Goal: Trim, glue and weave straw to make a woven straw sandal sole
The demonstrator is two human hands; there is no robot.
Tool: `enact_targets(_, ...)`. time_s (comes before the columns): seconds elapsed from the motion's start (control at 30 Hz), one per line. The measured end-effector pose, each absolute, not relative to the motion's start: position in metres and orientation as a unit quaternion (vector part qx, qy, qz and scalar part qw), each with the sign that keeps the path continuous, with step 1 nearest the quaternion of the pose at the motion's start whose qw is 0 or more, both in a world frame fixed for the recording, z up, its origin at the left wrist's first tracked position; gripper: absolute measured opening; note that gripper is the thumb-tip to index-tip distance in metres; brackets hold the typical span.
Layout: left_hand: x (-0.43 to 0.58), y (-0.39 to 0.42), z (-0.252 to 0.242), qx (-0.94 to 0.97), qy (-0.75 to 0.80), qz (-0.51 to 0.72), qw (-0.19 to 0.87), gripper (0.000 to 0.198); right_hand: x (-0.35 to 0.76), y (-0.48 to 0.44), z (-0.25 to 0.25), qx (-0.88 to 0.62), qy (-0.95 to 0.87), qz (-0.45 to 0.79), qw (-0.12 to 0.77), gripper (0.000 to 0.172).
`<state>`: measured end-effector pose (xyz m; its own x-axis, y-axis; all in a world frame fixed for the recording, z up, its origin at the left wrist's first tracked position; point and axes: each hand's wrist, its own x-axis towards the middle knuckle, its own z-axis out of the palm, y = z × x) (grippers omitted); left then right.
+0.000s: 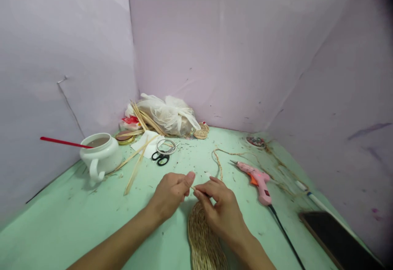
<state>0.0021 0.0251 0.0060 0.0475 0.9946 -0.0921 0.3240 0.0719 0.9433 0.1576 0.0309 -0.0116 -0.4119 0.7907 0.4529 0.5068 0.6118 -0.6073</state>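
Note:
Near the middle of the table, my left hand (172, 193) is closed in a pinch on one end of a thin pale straw strand (193, 187). Close beside it, my right hand (221, 206) pinches the same strand between thumb and fingers. Below my hands lies a sole-shaped piece of coiled straw cord (202, 239), its right side partly covered by my right hand and forearm. A braided straw cord (220, 165) curves away behind my right hand; whether it joins the strand is hidden.
To the right lie a pink glue gun (256, 178) with a black cable and a dark flat object (337, 239). On the left are a white mug (102, 155) with a red stick (66, 142), scissors (161, 158), loose straw (135, 175) and a plastic bag (168, 112).

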Motion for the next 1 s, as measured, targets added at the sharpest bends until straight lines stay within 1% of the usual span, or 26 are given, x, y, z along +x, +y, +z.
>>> enact_targets(0.1,0.004,0.024,0.0,0.623,0.604,0.323,0.378,0.054,0.155,0.029,-0.014,-0.38,-0.844,0.125,0.356,0.016)
enact_targets(0.2,0.005,0.026,-0.003,0.63,0.606,0.314,0.37,0.047,0.154,0.028,-0.015,-0.371,-0.854,0.078,0.355,0.017)
enact_targets(0.3,0.006,0.026,-0.003,0.639,0.6,0.321,0.357,0.042,0.153,0.028,-0.015,-0.37,-0.855,0.066,0.358,0.016)
enact_targets(0.4,0.007,0.023,-0.002,0.649,0.598,0.331,0.334,0.039,0.154,0.029,-0.015,-0.376,-0.849,0.084,0.362,0.017)
enact_targets(0.5,0.003,0.02,-0.002,0.71,0.548,0.357,0.259,0.034,0.155,0.029,-0.013,-0.39,-0.835,0.143,0.361,0.02)
enact_targets(0.63,-0.007,0.019,-0.003,0.835,0.417,0.347,0.089,0.027,0.155,0.028,-0.003,-0.384,-0.806,0.286,0.348,0.027)
enact_targets(0.7,-0.009,0.019,-0.003,0.86,0.381,0.338,0.009,0.026,0.156,0.027,0.002,-0.369,-0.786,0.361,0.341,0.029)
enact_targets(0.77,-0.008,0.018,-0.004,0.866,0.366,0.338,-0.036,0.025,0.158,0.028,0.006,-0.368,-0.76,0.414,0.338,0.03)
enact_targets(0.83,-0.007,0.018,-0.003,0.86,0.378,0.341,-0.026,0.026,0.162,0.031,0.007,-0.392,-0.738,0.434,0.336,0.03)
enact_targets(0.87,-0.007,0.019,-0.002,0.851,0.394,0.346,0.005,0.027,0.164,0.032,0.006,-0.408,-0.732,0.432,0.333,0.03)
enact_targets(0.93,-0.008,0.022,-0.001,0.806,0.449,0.362,0.134,0.027,0.167,0.036,0.003,-0.433,-0.73,0.413,0.331,0.029)
enact_targets(1.0,-0.012,0.026,0.0,0.731,0.504,0.369,0.274,0.033,0.168,0.039,0.001,-0.443,-0.739,0.378,0.339,0.028)
